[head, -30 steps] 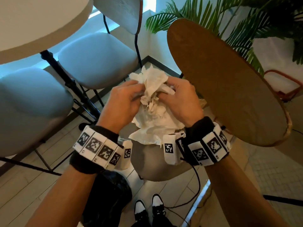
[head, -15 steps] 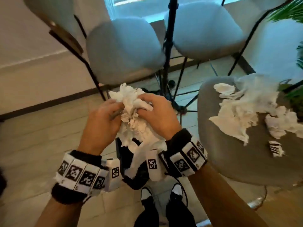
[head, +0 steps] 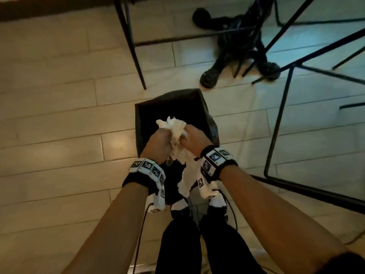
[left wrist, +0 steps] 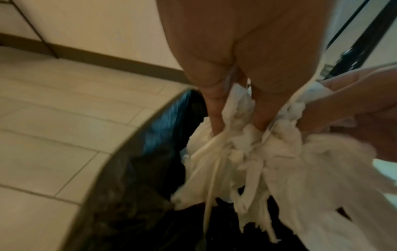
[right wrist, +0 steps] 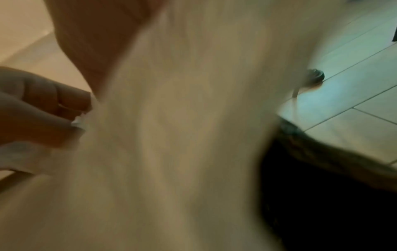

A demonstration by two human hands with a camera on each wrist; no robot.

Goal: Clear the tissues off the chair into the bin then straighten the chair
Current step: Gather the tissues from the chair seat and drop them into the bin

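Hands: left hand (head: 158, 142) and right hand (head: 194, 139) both curled round one wad of tissues (head: 173, 126), pressed together from either side.
Tissues: wad sits above the bin (head: 199, 101) mouth, approx centre of head view; loose tails hang toward 6 o'clock, near the bin's near edge by the shoes (head: 178, 206).
Bin: black liner (left wrist: 137, 152), open, on pale floor planks (head: 59, 115).
Risk 1: tails prob. land outside the near rim if hands let go w/o moving toward 12.
Risk 2: shreds may cling to fingers (left wrist: 214, 115), drop on floor after.
Risk 3: chair legs (head: 276, 125) at 3 o'clock, close; elbow/foot could knock them.
Chair seat: not in view.
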